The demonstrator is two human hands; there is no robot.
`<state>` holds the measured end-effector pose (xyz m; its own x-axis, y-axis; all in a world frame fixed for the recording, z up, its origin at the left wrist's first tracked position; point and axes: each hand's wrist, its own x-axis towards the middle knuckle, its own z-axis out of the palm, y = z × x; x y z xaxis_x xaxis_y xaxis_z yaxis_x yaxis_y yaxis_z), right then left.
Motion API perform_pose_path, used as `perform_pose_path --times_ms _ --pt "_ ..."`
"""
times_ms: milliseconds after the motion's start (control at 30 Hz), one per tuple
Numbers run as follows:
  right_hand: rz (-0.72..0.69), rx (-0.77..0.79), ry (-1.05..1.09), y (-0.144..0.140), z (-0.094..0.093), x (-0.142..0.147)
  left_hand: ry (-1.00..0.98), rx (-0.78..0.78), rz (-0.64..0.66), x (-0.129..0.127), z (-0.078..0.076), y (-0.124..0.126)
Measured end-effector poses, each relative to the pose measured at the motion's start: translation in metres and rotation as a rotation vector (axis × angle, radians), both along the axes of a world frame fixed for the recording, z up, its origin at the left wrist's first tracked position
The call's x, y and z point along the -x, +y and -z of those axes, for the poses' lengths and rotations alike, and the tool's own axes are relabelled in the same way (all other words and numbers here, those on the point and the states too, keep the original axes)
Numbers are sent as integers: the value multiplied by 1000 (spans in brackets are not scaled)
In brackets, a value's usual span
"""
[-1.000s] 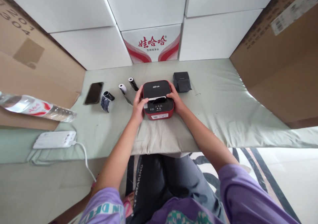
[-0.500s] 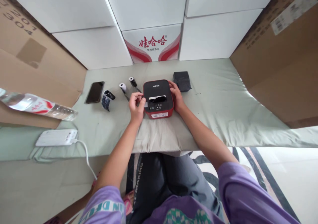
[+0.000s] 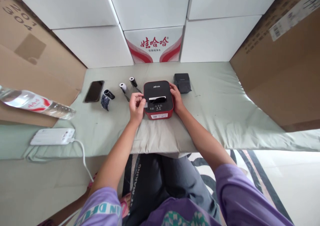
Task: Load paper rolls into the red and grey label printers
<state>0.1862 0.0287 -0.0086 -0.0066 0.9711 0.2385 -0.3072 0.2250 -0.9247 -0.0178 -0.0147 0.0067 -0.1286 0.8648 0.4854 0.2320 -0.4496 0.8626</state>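
A black-and-red thermal printer [image 3: 158, 89] stands upright on the cloth-covered table, with a dark slot in its top and a white label on its front. My right hand [image 3: 177, 98] is wrapped along its right side, the fingers reaching round the far part. At the opposite side, my left hand [image 3: 137, 106] grips the printer's left edge with curled fingers, the thumb near the top corner. Two small paper rolls, a white-ended one [image 3: 122, 86] and a dark one [image 3: 133, 81], lie just beyond my left hand. Behind my right hand sits a black box-shaped item [image 3: 182, 82].
Farther left are a black roll with a loose strip [image 3: 108, 95], a phone [image 3: 94, 91], a water bottle [image 3: 37, 103] and a white power bank [image 3: 51, 136] with a cable. White cartons [image 3: 153, 45] line the back; brown cardboard boxes [image 3: 280, 75] flank both ends.
The head view has shifted slightly. Both hands stay at the printer's sides, and nothing on the table has visibly moved.
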Motion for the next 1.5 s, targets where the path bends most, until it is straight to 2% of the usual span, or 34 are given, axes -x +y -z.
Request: perform_pose_path --times_ms 167,433,633,833,967,1033,1100,1200,1333,1500 --pt "16 14 -4 0 0 0 30 8 -17 1 1 -1" --pt "-1 21 116 1 1 0 -23 -56 46 2 3 1" --pt "7 32 85 -2 -1 0 -37 -46 61 3 6 2" --pt "49 83 -91 0 -11 -3 -43 -27 51 4 7 3" --pt "68 234 -272 -24 -25 -14 -54 22 -22 0 5 -15" --pt "-47 170 -349 -46 -30 -19 -51 75 -13 -5 5 -30" --pt "-138 -30 -445 -67 -30 -21 -62 124 24 -10 6 -43" --pt "-64 -269 -585 -81 -28 -19 -98 150 88 -15 8 -48" --pt "46 -321 -703 -60 -30 -17 -162 103 88 -25 -3 -19" --pt "234 -300 -751 -5 -36 -17 -245 95 78 -45 -29 52"
